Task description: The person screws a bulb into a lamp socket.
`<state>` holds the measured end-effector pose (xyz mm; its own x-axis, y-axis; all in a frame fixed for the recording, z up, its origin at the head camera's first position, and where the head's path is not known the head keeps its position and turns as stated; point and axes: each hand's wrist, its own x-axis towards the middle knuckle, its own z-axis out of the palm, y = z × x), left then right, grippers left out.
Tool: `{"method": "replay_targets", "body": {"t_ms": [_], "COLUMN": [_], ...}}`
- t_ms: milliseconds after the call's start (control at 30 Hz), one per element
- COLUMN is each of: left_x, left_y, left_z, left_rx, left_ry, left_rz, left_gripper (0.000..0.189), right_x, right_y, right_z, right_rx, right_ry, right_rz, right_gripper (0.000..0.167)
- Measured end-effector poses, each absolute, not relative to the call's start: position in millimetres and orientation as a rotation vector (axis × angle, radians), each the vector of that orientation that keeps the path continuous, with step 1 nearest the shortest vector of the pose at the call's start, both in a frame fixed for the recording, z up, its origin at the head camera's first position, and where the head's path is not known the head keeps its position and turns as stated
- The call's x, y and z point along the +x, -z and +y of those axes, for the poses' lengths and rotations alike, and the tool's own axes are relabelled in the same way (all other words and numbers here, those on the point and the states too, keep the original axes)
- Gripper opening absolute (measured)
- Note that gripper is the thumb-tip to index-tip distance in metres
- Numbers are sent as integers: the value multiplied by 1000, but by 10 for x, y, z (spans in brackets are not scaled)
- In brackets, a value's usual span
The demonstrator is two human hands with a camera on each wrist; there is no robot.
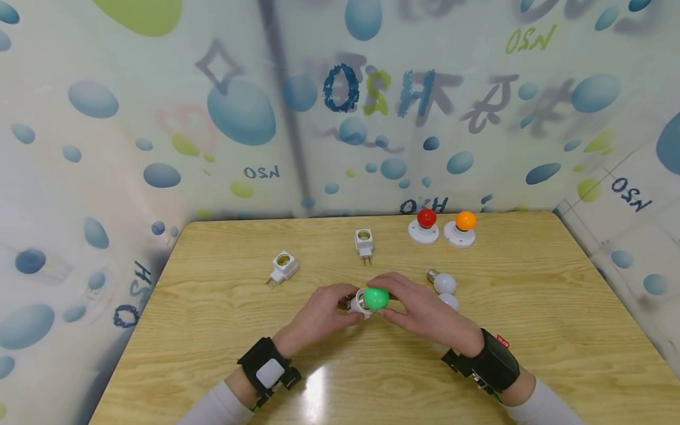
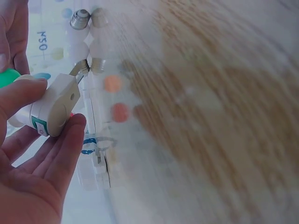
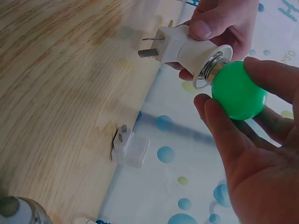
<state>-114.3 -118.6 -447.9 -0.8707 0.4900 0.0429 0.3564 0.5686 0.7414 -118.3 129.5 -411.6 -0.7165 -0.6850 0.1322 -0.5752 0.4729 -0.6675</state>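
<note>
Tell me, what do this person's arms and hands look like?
The left sleeve and right sleeve are plain and whitish. The left wristband is black with a pale, rounded-square panel; the right wristband, also black, has a small red tag whose marks are too small to read. Each band carries a small black attachment. The left hand and right hand wear no gloves.

Adds up to one green bulb [image 1: 376, 298], one red bulb [image 1: 427, 218], one orange bulb [image 1: 466, 221], two white bulbs [image 1: 445, 284] (five altogether, counting one white one partly hidden). Comes to three white plug-in sockets [image 1: 364, 242], two round white bases [image 1: 423, 235]. Also totals one left hand [image 1: 321, 308], one right hand [image 1: 425, 310]; two black wrist straps [image 1: 496, 361], two pale sleeves [image 1: 216, 407], one small red tag [image 1: 502, 341], one white square patch [image 1: 270, 373], one wooden table [image 1: 202, 354].
</note>
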Motion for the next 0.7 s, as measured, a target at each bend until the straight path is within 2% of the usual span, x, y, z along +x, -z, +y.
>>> {"method": "replay_targets", "body": {"t_ms": [400,600,700], "left_x": [-1099,-1061,-1052], "left_y": [4475,4447,4443], "left_z": [-1172,-1141,-1127], "left_rx": [800,840,861], "left_ry": [-1204,-1187,-1177], "left_rz": [2693,2747,2759], "left_gripper": [30,33,34], "right_x": [-1177,-1172,-1184], "right_y": [4130,4129,4140], "right_z": [1327,1323,1312], "right_rx": [-1024,-1019,-1056], "right_ry": [1150,1044,920], "right_rz": [2618,2845,2970], "right_gripper": [51,46,51]}}
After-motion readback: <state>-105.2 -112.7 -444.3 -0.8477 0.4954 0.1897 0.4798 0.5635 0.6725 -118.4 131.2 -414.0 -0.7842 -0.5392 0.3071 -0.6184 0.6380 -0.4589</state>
